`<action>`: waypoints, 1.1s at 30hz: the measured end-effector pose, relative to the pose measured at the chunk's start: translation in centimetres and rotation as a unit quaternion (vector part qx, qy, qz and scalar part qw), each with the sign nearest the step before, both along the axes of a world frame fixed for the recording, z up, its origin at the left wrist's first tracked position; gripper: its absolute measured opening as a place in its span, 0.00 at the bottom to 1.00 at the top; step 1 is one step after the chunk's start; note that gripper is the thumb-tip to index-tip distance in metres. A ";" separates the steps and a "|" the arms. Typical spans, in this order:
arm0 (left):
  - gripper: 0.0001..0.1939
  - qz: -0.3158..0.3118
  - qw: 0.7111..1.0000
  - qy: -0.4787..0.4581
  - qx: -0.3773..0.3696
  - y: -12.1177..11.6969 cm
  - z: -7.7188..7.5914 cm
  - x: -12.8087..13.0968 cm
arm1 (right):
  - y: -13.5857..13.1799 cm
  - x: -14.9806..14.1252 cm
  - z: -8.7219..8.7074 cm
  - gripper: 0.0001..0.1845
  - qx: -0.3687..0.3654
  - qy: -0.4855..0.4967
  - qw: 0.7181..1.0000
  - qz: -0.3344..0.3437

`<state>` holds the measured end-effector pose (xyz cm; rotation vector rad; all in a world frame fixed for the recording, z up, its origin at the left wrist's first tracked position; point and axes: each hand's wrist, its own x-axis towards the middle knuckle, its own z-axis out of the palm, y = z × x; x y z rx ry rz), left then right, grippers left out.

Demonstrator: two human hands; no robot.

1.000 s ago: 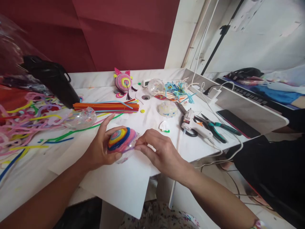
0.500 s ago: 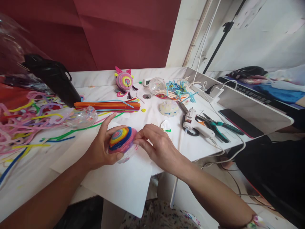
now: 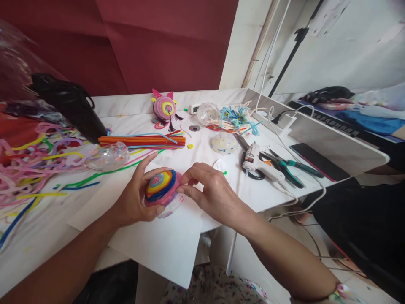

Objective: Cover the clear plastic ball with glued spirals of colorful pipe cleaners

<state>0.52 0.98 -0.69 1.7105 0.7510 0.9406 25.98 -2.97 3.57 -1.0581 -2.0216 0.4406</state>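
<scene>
My left hand [image 3: 137, 196] cups a clear plastic ball [image 3: 171, 207] from the left, thumb below and fingers behind it. Pipe cleaners coil over the ball's upper side in rings of blue, yellow, orange, navy and pink [image 3: 160, 185]. At the right edge of the coil, my right hand [image 3: 207, 190] is closed, thumb and index finger pinching the outer pink pipe cleaner [image 3: 177, 185] against the ball. Its tip is hidden by the fingers. Below the ball lies a white sheet [image 3: 158, 249].
A bundle of orange pipe cleaners [image 3: 142, 141] lies behind my hands, with a finished pink ornament [image 3: 165, 109] farther back. To the right are a glue gun [image 3: 261, 162], pliers [image 3: 291, 169] and a phone [image 3: 319, 162]. Loose pipe cleaners [image 3: 34, 164] crowd the left.
My right hand has shifted slightly up and left along the rim, and the purple-pink strand now lies against the ball. My left hand keeps its hold, with the ball slightly turned.
</scene>
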 end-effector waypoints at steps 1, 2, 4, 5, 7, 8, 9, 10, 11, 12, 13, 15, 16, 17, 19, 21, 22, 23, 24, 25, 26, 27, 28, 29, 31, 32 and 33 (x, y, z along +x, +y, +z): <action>0.66 0.000 1.000 0.007 -0.003 0.0 0.1 0.0 | 0.1 0.1 0.1 0.07 -0.007 -0.001 1.000 -0.001; 0.67 0.000 1.000 0.016 -0.009 -0.1 0.1 0.1 | 0.2 0.1 0.3 0.07 -0.014 -0.005 1.000 -0.003; 0.68 0.004 0.999 0.032 -0.021 0.0 0.1 0.2 | 0.4 0.2 0.5 0.08 -0.029 -0.021 0.999 -0.007; 0.68 0.007 0.999 0.035 -0.022 0.0 -0.1 0.2 | 0.6 0.2 0.6 0.09 -0.037 -0.032 0.999 -0.008; 0.67 0.013 0.999 0.034 -0.024 0.2 -0.5 0.1 | 0.9 0.1 0.8 0.10 -0.053 -0.055 0.997 -0.008; 0.67 0.013 0.999 0.032 -0.024 0.4 -0.8 0.0 | 1.0 0.0 0.9 0.10 -0.061 -0.065 0.996 -0.006; 0.67 0.011 0.999 0.031 -0.026 0.5 -1.0 0.0 | 1.1 -0.1 0.9 0.10 -0.067 -0.074 0.995 -0.005; 0.67 0.006 0.999 0.032 -0.029 0.6 -1.1 -0.1 | 1.1 -0.1 1.0 0.10 -0.071 -0.082 0.994 -0.003; 0.68 0.001 0.999 0.034 -0.033 0.6 -1.2 -0.1 | 1.2 -0.2 1.0 0.10 -0.074 -0.089 0.993 -0.002; 0.68 -0.004 0.999 0.034 -0.034 0.7 -1.2 -0.2 | 1.1 -0.2 1.0 0.11 -0.074 -0.096 0.993 -0.002; 0.68 -0.010 0.999 0.036 -0.032 0.7 -1.2 -0.2 | 1.1 -0.2 1.0 0.11 -0.074 -0.103 0.992 -0.003; 0.67 -0.023 0.998 0.048 -0.020 0.7 -0.9 -0.3 | 1.1 -0.1 0.9 0.13 -0.071 -0.120 0.990 -0.004; 0.67 -0.031 0.998 0.060 -0.012 0.7 -0.8 -0.3 | 1.1 -0.1 0.8 0.14 -0.070 -0.129 0.989 -0.002; 0.66 -0.037 0.996 0.075 -0.001 0.7 -0.7 -0.3 | 1.1 -0.1 0.6 0.15 -0.068 -0.137 0.988 0.002; 0.65 -0.048 0.993 0.107 0.029 0.8 -0.5 -0.3 | 1.2 0.0 0.2 0.18 -0.064 -0.151 0.986 0.020; 0.64 -0.054 0.987 0.137 0.065 0.8 -0.4 -0.3 | 1.3 0.1 -0.5 0.20 -0.060 -0.156 0.985 0.050; 0.63 -0.058 0.983 0.155 0.080 0.8 -0.3 -0.2 | 1.4 0.2 -0.8 0.20 -0.056 -0.158 0.984 0.066; 0.62 -0.064 0.978 0.175 0.093 0.8 -0.2 -0.2 | 1.5 0.2 -1.2 0.20 -0.049 -0.161 0.982 0.080; 0.61 -0.071 0.973 0.196 0.103 0.8 -0.2 -0.2 | 1.6 0.4 -1.5 0.20 -0.039 -0.166 0.981 0.093; 0.61 -0.075 0.967 0.214 0.115 0.9 -0.1 -0.2 | 1.7 0.5 -1.9 0.19 -0.026 -0.175 0.979 0.104; 0.60 -0.076 0.962 0.227 0.131 0.9 0.0 -0.2 | 1.7 0.7 -2.2 0.19 -0.011 -0.186 0.976 0.112; 0.58 -0.071 0.957 0.235 0.152 1.0 0.1 -0.2 | 1.8 0.8 -2.6 0.19 0.006 -0.198 0.973 0.116; 0.55 -0.064 0.953 0.238 0.177 1.2 0.1 -0.3 | 1.9 1.0 -2.9 0.19 0.022 -0.208 0.971 0.119; 0.51 -0.059 0.947 0.240 0.203 1.3 0.2 -0.3 | 2.0 1.1 -3.2 0.19 0.038 -0.216 0.968 0.119; 0.43 -0.060 0.934 0.248 0.248 1.4 0.4 -0.3 | 2.2 1.2 -3.8 0.20 0.067 -0.229 0.964 0.113; 0.40 -0.065 0.928 0.254 0.263 1.3 0.5 -0.3 | 2.2 1.2 -4.1 0.20 0.080 -0.235 0.962 0.111; 0.39 -0.069 0.924 0.261 0.272 1.1 0.7 -0.2 | 2.2 1.2 -4.3 0.20 0.093 -0.241 0.960 0.109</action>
